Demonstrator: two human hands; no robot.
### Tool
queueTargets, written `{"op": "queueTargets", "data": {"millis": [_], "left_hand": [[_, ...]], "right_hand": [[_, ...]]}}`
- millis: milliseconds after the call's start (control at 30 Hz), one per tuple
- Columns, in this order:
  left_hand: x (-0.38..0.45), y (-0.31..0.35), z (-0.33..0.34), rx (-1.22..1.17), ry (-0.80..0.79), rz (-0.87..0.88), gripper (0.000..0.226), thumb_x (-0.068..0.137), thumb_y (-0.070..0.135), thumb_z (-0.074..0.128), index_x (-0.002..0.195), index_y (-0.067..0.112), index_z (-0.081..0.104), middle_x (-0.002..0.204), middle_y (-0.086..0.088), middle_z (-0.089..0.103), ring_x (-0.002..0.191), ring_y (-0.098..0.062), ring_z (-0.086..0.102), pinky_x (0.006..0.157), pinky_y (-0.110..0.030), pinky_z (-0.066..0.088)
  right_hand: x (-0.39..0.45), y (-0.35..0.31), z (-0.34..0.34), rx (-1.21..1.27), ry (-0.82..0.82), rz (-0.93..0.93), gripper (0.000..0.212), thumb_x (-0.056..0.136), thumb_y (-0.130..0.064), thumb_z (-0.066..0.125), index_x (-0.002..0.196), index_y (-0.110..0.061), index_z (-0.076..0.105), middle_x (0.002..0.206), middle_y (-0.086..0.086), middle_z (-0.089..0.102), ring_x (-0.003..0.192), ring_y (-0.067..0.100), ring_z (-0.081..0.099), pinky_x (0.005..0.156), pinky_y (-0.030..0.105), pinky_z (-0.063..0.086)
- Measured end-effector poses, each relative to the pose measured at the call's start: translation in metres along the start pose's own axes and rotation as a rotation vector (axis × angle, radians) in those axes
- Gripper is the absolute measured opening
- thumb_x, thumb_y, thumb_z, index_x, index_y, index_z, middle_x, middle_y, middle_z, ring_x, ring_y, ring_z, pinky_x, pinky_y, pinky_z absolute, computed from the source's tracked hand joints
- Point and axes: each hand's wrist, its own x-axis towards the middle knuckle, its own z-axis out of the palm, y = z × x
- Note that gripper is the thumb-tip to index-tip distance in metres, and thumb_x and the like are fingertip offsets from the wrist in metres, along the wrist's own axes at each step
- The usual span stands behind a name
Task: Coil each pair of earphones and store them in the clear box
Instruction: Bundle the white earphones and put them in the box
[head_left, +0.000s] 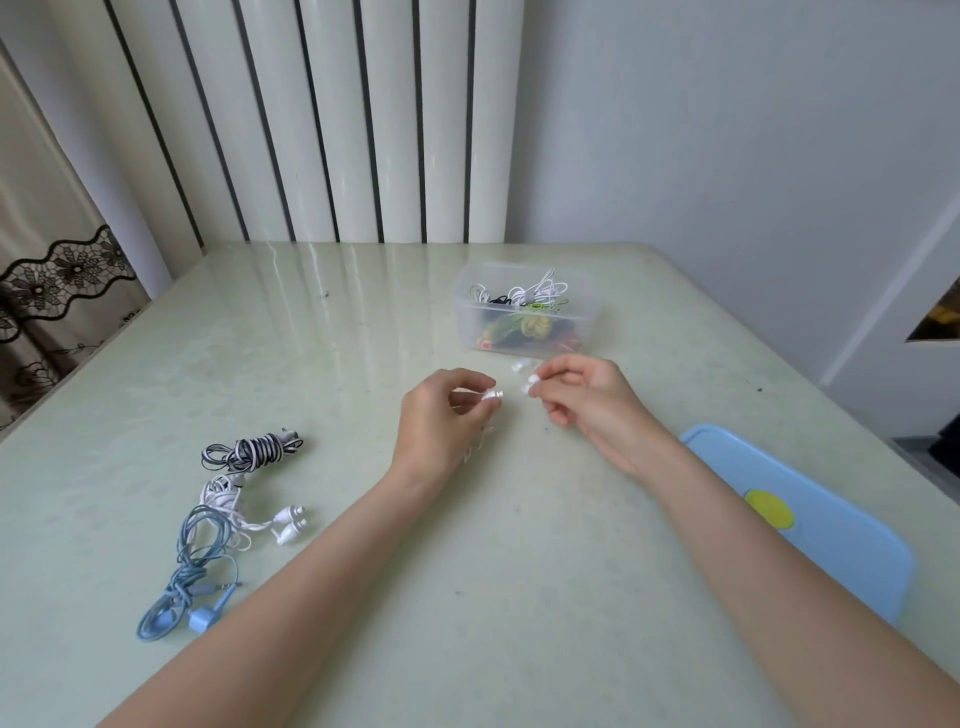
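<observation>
Earphones (492, 396) pinched between both hands (519, 410)

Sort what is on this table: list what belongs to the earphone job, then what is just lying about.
For the job:
white earphones in the hands
black-and-white pair
white pair
blue pair
clear box

Lying about:
blue lid
lace curtain

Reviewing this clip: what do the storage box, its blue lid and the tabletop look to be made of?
The clear box looks like translucent, slightly frosted plastic: the coiled earphones inside show through its walls. The blue lid looks like opaque, smooth moulded plastic with rounded corners and a yellow round patch. The table has a glossy pale green surface that mirrors the wall panels; glass or a vinyl cover, hard to say which.
</observation>
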Motion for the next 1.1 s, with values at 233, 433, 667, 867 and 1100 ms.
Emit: {"op": "queueTargets", "data": {"millis": [233,433,667,867,1100], "left_hand": [[0.005,-0.006,-0.002,-0.024,0.007,-0.010,0.005,0.080,0.011,0.069,0.084,0.015,0.068,0.074,0.006,0.066,0.063,0.006,0.060,0.059,-0.008,0.047],[0.001,-0.002,-0.002,-0.027,-0.011,-0.019,0.010,0.080,0.012,0.068,0.076,0.021,0.066,0.068,-0.001,0.068,0.060,-0.011,0.061,0.050,-0.017,0.047],[0.002,-0.002,-0.002,-0.038,-0.021,0.000,0.005,0.078,0.011,0.070,0.080,0.014,0.067,0.070,0.001,0.067,0.064,-0.004,0.062,0.051,-0.009,0.042],[0.000,-0.001,-0.002,-0.031,-0.030,0.032,0.005,0.078,0.009,0.070,0.081,0.013,0.067,0.070,0.003,0.067,0.060,0.001,0.060,0.055,-0.008,0.044],[0.001,-0.003,-0.001,0.006,-0.022,0.065,0.006,0.078,0.006,0.069,0.081,0.012,0.067,0.078,0.000,0.069,0.072,-0.011,0.065,0.062,-0.012,0.050]], "right_hand": [[-0.009,0.011,0.014,-0.021,-0.058,-0.062,0.006,0.080,0.004,0.062,0.083,0.000,0.064,0.067,0.013,0.059,0.048,0.009,0.049,0.050,0.015,0.043],[-0.009,0.013,0.014,0.033,-0.030,-0.119,0.013,0.081,0.007,0.058,0.087,-0.001,0.068,0.069,0.008,0.063,0.054,0.003,0.058,0.057,0.014,0.049],[-0.009,0.016,0.015,0.016,-0.042,-0.113,0.018,0.083,0.006,0.057,0.098,0.004,0.067,0.078,0.004,0.068,0.061,0.004,0.064,0.069,0.014,0.053],[-0.011,0.014,0.015,0.106,-0.016,-0.093,0.015,0.081,0.007,0.059,0.089,-0.002,0.068,0.072,0.003,0.069,0.062,0.007,0.065,0.069,0.016,0.054],[-0.012,0.013,0.015,0.141,-0.035,-0.098,0.014,0.081,0.008,0.057,0.082,-0.001,0.068,0.069,-0.001,0.071,0.064,0.009,0.065,0.071,0.016,0.055]]}}
